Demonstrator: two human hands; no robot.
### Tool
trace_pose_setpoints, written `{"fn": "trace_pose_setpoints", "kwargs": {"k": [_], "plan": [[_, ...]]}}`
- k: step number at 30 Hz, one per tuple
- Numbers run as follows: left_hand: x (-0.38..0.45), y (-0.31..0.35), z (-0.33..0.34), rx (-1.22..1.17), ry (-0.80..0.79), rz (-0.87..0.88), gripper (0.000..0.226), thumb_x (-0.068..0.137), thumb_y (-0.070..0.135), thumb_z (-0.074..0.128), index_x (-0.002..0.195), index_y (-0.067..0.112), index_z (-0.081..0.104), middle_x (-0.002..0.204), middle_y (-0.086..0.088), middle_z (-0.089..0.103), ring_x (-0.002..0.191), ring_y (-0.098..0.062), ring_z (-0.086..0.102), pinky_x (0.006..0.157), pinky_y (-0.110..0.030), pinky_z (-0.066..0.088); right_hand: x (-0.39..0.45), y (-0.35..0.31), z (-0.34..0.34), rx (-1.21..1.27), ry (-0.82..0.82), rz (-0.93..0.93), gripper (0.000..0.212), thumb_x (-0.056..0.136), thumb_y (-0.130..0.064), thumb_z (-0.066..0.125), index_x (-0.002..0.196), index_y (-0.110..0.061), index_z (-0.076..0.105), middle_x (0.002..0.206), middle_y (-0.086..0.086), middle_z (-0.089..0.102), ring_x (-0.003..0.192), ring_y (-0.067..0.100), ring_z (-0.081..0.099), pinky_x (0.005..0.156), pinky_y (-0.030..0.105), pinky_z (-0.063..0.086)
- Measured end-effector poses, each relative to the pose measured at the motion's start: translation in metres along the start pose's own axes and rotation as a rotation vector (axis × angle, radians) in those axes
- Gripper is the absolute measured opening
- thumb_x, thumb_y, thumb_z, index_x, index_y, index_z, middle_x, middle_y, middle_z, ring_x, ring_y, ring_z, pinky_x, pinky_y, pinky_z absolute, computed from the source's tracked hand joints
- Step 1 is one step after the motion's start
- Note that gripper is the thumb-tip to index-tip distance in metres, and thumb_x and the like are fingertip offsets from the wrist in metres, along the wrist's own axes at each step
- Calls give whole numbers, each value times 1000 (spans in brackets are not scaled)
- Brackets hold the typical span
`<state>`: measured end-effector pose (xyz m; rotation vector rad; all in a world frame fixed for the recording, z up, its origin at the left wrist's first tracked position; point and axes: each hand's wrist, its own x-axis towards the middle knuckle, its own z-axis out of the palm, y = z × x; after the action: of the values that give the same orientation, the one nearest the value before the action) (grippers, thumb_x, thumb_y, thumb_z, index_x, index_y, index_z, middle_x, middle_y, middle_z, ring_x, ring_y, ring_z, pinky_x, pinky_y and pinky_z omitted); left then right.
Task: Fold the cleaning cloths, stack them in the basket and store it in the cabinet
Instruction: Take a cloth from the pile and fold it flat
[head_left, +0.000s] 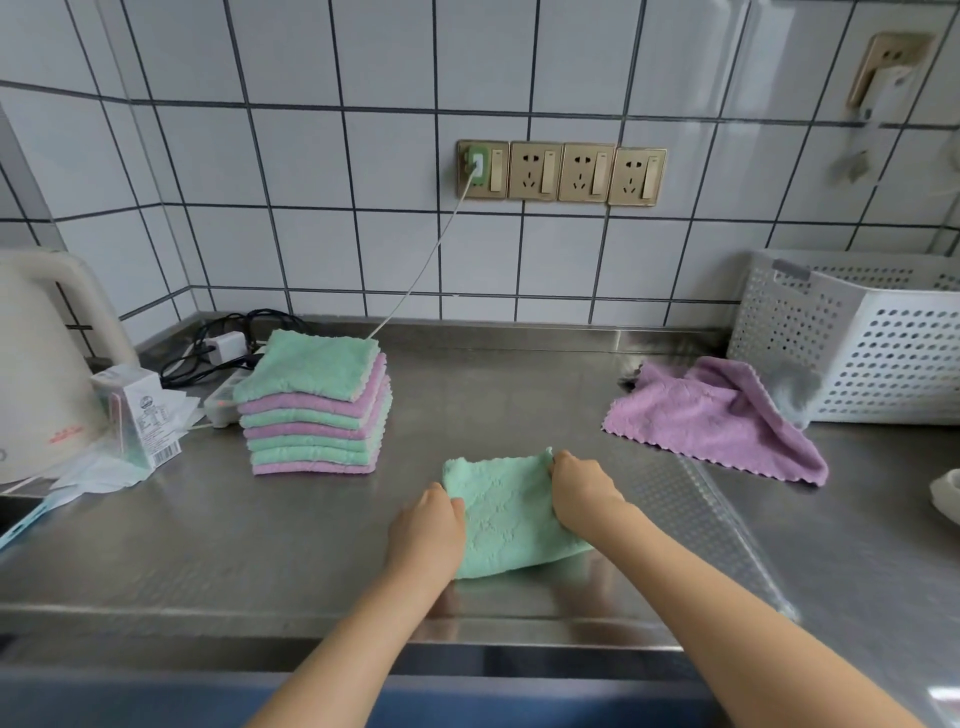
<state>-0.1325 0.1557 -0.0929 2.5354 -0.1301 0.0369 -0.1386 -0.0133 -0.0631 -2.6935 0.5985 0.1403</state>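
A folded green cloth (506, 512) lies on the steel counter (519, 395) in front of me. My left hand (428, 525) grips its left edge and my right hand (582, 491) grips its right edge near the far corner. A stack of several folded green and purple cloths (314, 408) stands to the left. An unfolded purple cloth (711, 423) lies crumpled at the right, its far end against a white perforated basket (852, 338) at the back right.
A cream kettle (39, 364), a small carton (143, 415) and papers crowd the left. A power strip, adapter and black cables (223, 353) lie behind the stack. A white charger cable (415, 280) runs down from the wall sockets. A white object (946, 493) shows at the right edge.
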Motion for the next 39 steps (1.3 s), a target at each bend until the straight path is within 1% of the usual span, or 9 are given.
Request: {"fn": "trace_pose_setpoints", "kwargs": {"k": [9, 12, 15, 17, 21, 26, 30, 36, 39], "plan": [[-15, -8, -3, 270, 297, 312, 36, 76, 33, 70, 106, 24, 52, 91, 1, 55, 61, -25, 61, 50, -33, 45, -9, 1, -2, -141, 143, 38, 31, 91, -2, 40, 120, -7, 44, 122, 10, 58, 111, 31, 58, 79, 36, 46], [-11, -15, -2, 244, 242, 495, 46, 77, 56, 51, 112, 28, 64, 109, 5, 58, 94, -21, 59, 76, -38, 51, -27, -1, -2, -300, 447, -152, 30, 81, -5, 56, 109, -13, 45, 102, 4, 61, 90, 27, 65, 56, 30, 38], [-13, -16, -2, 268, 6, 357, 73, 79, 68, 19, 135, 33, 48, 150, 4, 35, 139, -23, 27, 112, -38, 24, -36, 6, 14, -335, 535, -415, 31, 59, -17, 78, 86, -18, 63, 82, 3, 62, 69, 26, 63, 43, 28, 39], [-14, -18, -3, 254, -43, 281, 62, 89, 63, 27, 144, 35, 34, 157, 4, 20, 146, -21, 10, 117, -38, 13, -37, 21, 27, -302, 463, -509, 28, 74, -26, 67, 102, -22, 66, 103, 4, 64, 93, 30, 63, 63, 36, 52], [-24, -17, -12, 209, -104, 212, 55, 98, 47, 31, 149, 30, 20, 158, -4, 17, 147, -20, 5, 118, -41, 6, -39, 57, 33, -203, 239, -375, 68, 85, -43, -3, 146, -29, 24, 137, 1, 42, 130, 36, 33, 104, 42, 36], [-33, 4, -18, -536, -220, 148, 69, 90, 16, 57, 145, 37, 21, 150, 8, 35, 135, -12, 37, 108, -28, 31, -35, 62, 40, -220, 233, -332, 84, 72, -39, -12, 150, -24, 16, 145, 4, 34, 134, 40, 24, 113, 42, 25], [-26, 21, -30, -1482, -178, -360, 86, 83, -7, 60, 148, 25, 14, 118, -14, 60, 94, -22, 62, 77, -37, 51, -36, 60, 41, -209, 214, -292, 75, 79, -31, -6, 149, -20, 19, 146, 6, 34, 133, 40, 25, 113, 43, 23], [-31, 14, -31, -1398, -262, -379, 76, 84, -10, 58, 147, 18, 27, 109, -17, 66, 91, -30, 67, 64, -39, 53, -49, 38, 22, 297, 278, -353, 24, 101, -31, 34, 112, -19, 53, 97, -4, 57, 98, 20, 52, 96, 35, 33], [-22, 8, -53, -1406, -221, -252, 62, 85, -8, 56, 138, 21, 42, 105, -11, 72, 92, -29, 70, 75, -44, 57, -54, 13, 3, 675, 108, -237, 37, 99, -37, 42, 134, -29, 37, 113, -4, 58, 109, 16, 54, 91, 28, 37]]}}
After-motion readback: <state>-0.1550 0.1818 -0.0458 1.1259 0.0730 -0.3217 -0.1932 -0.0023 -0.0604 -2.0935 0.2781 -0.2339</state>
